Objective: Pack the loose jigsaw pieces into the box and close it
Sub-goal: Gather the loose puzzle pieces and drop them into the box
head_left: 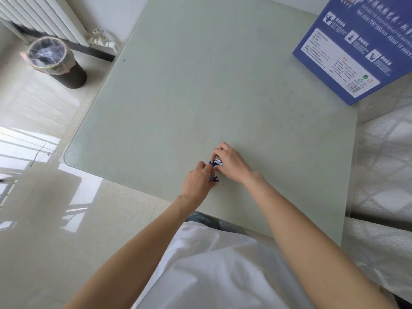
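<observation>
Both my hands meet low on the pale green glass table (200, 85). My right hand (231, 162) has its fingers curled round a small bunch of purple and white jigsaw pieces (216, 163). My left hand (197, 182) pinches dark purple pieces (213, 179) against the tabletop just below them. The two hands almost touch. The blue jigsaw box (356, 45) lies at the table's far right corner, printed side up, well away from both hands. Whether it is open cannot be seen.
A bin with a clear liner (55, 61) stands on the tiled floor at the far left, beside a white radiator (42, 14). White patterned fabric (383, 166) borders the table on the right. The table's near edge runs just below my hands.
</observation>
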### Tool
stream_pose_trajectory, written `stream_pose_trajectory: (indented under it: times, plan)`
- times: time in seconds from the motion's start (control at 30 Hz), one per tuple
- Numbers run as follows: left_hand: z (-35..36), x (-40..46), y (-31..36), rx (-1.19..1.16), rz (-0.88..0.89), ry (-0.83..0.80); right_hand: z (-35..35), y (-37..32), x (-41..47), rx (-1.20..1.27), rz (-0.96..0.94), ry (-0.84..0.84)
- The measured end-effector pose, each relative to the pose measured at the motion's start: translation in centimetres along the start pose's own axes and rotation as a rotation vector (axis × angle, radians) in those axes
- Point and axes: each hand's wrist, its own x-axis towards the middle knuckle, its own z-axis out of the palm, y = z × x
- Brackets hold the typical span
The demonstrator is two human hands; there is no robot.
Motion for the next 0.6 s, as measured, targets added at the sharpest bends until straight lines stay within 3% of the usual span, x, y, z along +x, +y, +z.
stream_pose_trajectory:
  times: [0.2, 0.37, 0.6]
  plan:
    - [-0.1, -0.3, -0.1, -0.03, 0.001, 0.0, -0.1, -0.3, 0.0, 0.016, 0.002, 0.009]
    - [-1.1, -0.6, -1.3, -0.127, -0.076, 0.001, -0.2, 0.2, -1.2, 0.139, 0.115, 0.125]
    - [-2.8, 1.0, -0.5, 0.025, 0.067, -0.159, -2.4, 3.0, -4.3, 0.311, 0.295, 0.232]
